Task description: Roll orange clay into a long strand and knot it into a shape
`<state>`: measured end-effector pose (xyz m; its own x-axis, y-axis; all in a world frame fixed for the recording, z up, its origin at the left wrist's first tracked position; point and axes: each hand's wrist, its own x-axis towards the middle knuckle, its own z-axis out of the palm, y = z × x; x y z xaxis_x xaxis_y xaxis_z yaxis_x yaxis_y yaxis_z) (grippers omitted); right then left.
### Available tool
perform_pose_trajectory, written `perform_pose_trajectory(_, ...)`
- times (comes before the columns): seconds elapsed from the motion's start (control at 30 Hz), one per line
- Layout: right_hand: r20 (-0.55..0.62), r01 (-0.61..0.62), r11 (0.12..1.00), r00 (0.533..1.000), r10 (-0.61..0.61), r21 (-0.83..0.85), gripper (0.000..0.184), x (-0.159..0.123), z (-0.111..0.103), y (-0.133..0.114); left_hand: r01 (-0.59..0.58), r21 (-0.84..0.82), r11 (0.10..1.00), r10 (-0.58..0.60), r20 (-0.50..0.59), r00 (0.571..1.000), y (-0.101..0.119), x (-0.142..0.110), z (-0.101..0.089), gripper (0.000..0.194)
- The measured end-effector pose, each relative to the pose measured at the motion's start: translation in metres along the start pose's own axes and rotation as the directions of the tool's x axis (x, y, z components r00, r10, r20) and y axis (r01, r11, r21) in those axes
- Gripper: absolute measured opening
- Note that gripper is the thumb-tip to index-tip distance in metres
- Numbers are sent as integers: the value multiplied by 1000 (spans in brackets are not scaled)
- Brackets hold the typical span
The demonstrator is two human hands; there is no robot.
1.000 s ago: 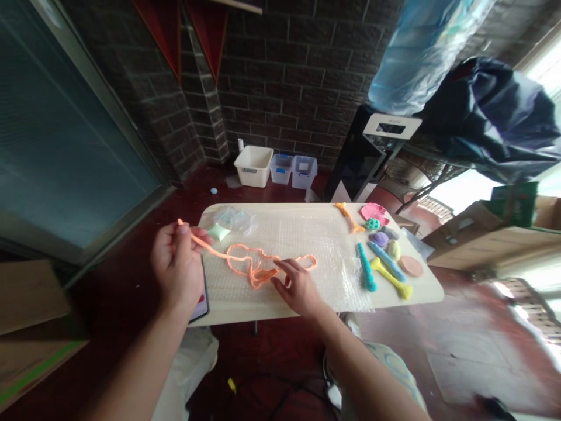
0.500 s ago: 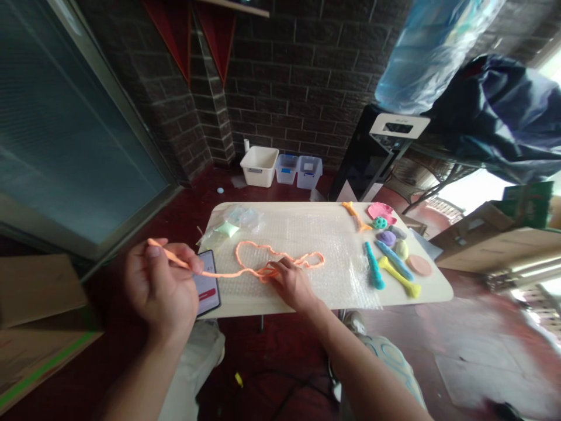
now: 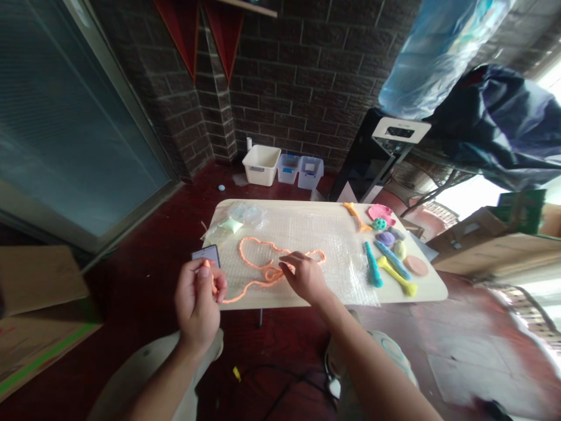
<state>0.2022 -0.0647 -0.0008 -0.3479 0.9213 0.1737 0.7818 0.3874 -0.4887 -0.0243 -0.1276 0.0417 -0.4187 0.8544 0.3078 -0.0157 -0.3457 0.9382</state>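
Note:
A thin, twisted orange cord (image 3: 252, 286) lies in loops across bubble wrap on the table. At the table's front left edge my left hand (image 3: 199, 301) is closed around one end of it, and the cord runs slack from there to the right. Over the tangled middle, my right hand (image 3: 305, 278) hovers with thumb and fingers apart, hiding part of the loops. I cannot tell whether its fingertips touch the cord. Just behind my left hand is a phone (image 3: 211, 254), partly covered by that hand.
Bubble wrap (image 3: 346, 269) covers much of the table (image 3: 421, 292). On the right lie a teal stick (image 3: 372, 266), a yellow bone-shaped piece (image 3: 397, 276) and several other coloured pieces. A pale green packet (image 3: 231, 224) sits at left. Bins (image 3: 262, 166) stand on the floor beyond.
My left hand has moved right with the cord end, and the taut stretch has gone slack. My right hand has lifted slightly off the tangle, shifted right, and its fingers have parted.

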Motion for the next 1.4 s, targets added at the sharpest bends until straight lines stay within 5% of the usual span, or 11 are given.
perform_pose_trajectory(0.27, 108, 95, 989, 991, -82, -115, 29, 36, 29, -2, 19, -25, 1000, -19, -5, 1000, -1, 4, 7, 21)
perform_pose_trajectory(0.57, 188, 214, 964, 965, -183, -159, 23, 39, 33, -8, 82, -95, 992, -87, -51, 995, 17, 4, -6, 17)
perform_pose_trajectory(0.87, 180, 158, 972, 976, -127, -176, 12, 36, 16, -27, 79, -207, 975, -87, -29, 996, 42, 11, -14, 12)
perform_pose_trajectory(1.07, 46, 61, 995, 997, -65, 82, 9, 48, -48, -19, 108, -308, 945, -88, 77, 993, 78, 50, -17, 25)
perform_pose_trajectory(1.4, -230, 61, 854, 971, 70, 517, 21, 55, -231, -15, 2, -296, 955, 39, 132, 991, 169, 139, -21, 12)
